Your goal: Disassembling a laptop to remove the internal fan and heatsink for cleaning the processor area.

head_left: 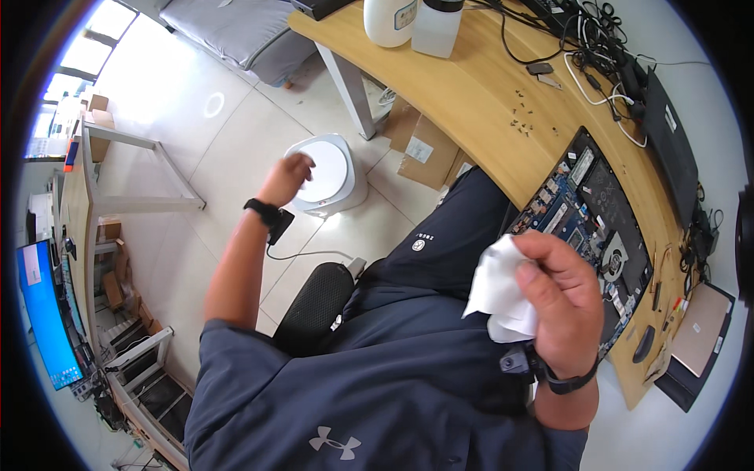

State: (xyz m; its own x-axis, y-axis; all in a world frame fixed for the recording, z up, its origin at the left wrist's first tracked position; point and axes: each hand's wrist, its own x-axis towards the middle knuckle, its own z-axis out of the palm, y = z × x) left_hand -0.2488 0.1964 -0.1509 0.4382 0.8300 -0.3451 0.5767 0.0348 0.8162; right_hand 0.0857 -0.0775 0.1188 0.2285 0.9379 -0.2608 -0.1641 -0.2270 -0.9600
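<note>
My right hand [559,294] pinches a crumpled white tissue [503,290] between thumb and fingers, held over my lap in front of the desk edge. Beyond it on the desk lies an opened laptop base [601,212], its blue circuit board and round fan exposed. My left hand [289,179] is stretched out to the left, at the near side of a white trash bin [349,188] with a pale round lid. The fingers of that hand are curled in; what they hold, if anything, is hidden.
Small screws [521,124] lie scattered on the wooden desk [440,98]. Two white bottles [434,30] stand at its far end, and tangled cables [601,51] run along the wall. A chair armrest [316,306] is beside my left side. Cardboard boxes [424,149] sit under the desk.
</note>
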